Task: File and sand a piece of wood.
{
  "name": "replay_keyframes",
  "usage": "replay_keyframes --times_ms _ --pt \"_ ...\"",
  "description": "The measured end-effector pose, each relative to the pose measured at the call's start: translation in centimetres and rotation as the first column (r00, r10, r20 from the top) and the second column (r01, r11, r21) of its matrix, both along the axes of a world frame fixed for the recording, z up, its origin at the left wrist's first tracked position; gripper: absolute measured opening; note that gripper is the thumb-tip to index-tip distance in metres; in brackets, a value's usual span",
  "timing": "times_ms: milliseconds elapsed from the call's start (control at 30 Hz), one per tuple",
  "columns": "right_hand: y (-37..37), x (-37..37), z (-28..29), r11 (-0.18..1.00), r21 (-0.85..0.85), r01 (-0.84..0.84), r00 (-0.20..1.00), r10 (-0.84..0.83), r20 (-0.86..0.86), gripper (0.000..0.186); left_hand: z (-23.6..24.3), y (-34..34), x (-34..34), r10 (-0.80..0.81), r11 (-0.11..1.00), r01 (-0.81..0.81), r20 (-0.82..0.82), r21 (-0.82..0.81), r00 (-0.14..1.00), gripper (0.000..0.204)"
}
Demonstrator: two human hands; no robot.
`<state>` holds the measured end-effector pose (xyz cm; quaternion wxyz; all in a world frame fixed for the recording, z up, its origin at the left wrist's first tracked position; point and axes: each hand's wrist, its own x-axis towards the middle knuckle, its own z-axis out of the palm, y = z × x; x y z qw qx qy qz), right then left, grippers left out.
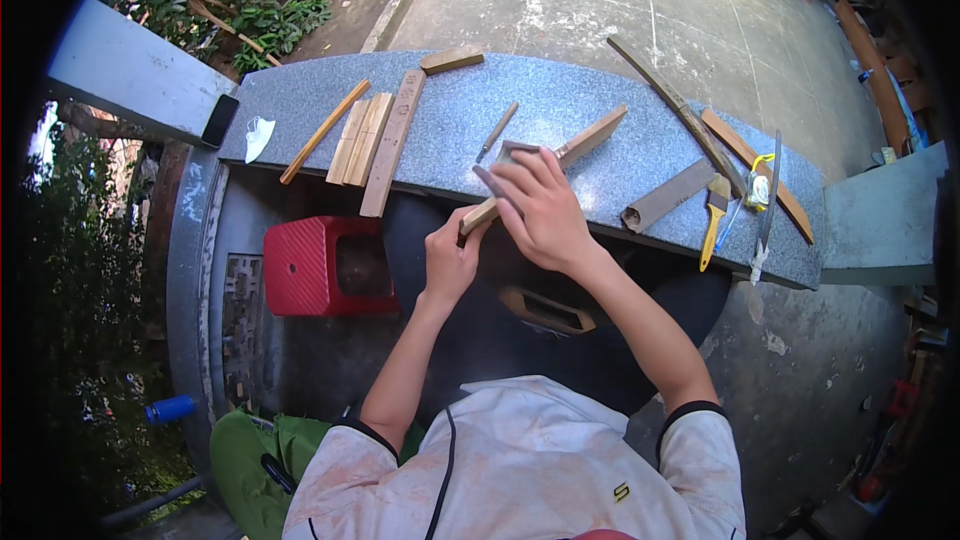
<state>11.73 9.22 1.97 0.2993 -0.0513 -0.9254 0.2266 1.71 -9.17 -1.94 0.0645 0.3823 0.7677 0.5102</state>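
My left hand point(452, 258) grips the near end of a wooden strip point(592, 138), which slants away over the edge of the table. On the strip's middle, my right hand point(545, 208) presses a folded grey-brown sheet point(522, 148) that looks like sandpaper; its fingers are bent over the sheet and partly hide it. Just beyond my hands lies a slim tool point(497, 132) with a dark handle and a metal tip. A hollow wooden piece point(545, 312), like a plane body, rests on my lap.
Left on the speckled table point(300, 90) are several wood strips point(397, 145) and a white mask point(259, 138). To the right lie a grey roll point(668, 196), a yellow-handled paintbrush point(714, 223), long wood pieces point(680, 115) and a thin blade point(771, 195). A red stool point(300, 265) stands below.
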Motion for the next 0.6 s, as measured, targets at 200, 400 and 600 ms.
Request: replay_keyframes --times_ms 200,400,600 --pt "6.6 0.1 -0.1 0.937 -0.078 0.340 0.936 -0.345 -0.072 0.033 0.6 -0.2 0.2 -0.057 0.997 0.064 -0.159 0.035 0.986 0.024" --pt "1.8 2.1 -2.9 0.995 -0.066 0.074 0.976 -0.059 0.209 0.045 0.7 -0.3 -3.1 -0.194 0.981 0.161 -0.534 -0.109 0.823 0.063" --pt "2.5 1.4 -7.3 0.971 0.132 0.202 0.947 -0.228 0.228 0.052 -3.0 -1.5 -2.6 -0.198 0.975 0.134 -0.420 -0.176 0.886 0.066"
